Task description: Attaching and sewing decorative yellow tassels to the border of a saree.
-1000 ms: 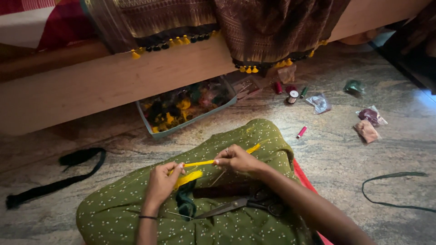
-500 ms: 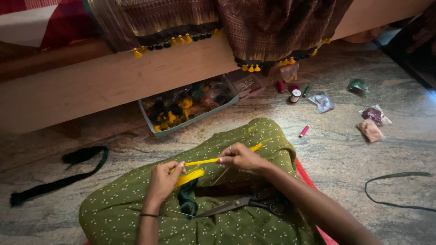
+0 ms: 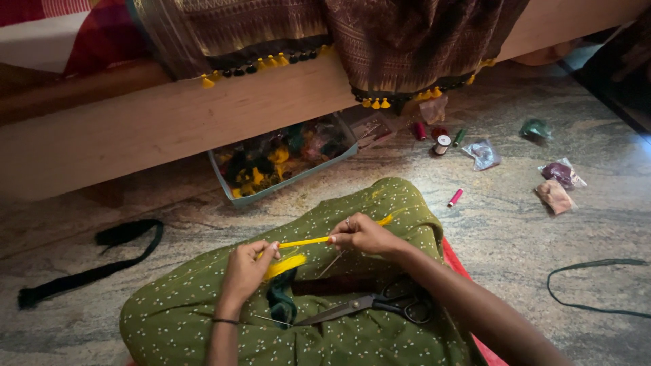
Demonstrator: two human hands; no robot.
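Observation:
My left hand (image 3: 245, 271) and my right hand (image 3: 365, 235) pinch the two ends of a taut bundle of yellow thread (image 3: 303, 241) over my lap. More yellow thread (image 3: 285, 266) hangs loose under my left hand, beside a dark green thread bundle (image 3: 280, 299). A loose yellow end (image 3: 385, 219) sticks out past my right hand. Black-handled scissors (image 3: 369, 304) lie on my green dotted garment (image 3: 352, 339), just below my right forearm.
A tray of coloured threads (image 3: 278, 163) sits under a wooden bed edge (image 3: 149, 129) draped with tasselled brown cloth (image 3: 400, 47). Thread spools (image 3: 442, 144), a pink spool (image 3: 455, 197) and small bags (image 3: 555, 195) lie on the stone floor right. Black cords lie left (image 3: 88, 271) and right (image 3: 590, 285).
Both hands keep the yellow thread stretched between them; the view has shifted only slightly.

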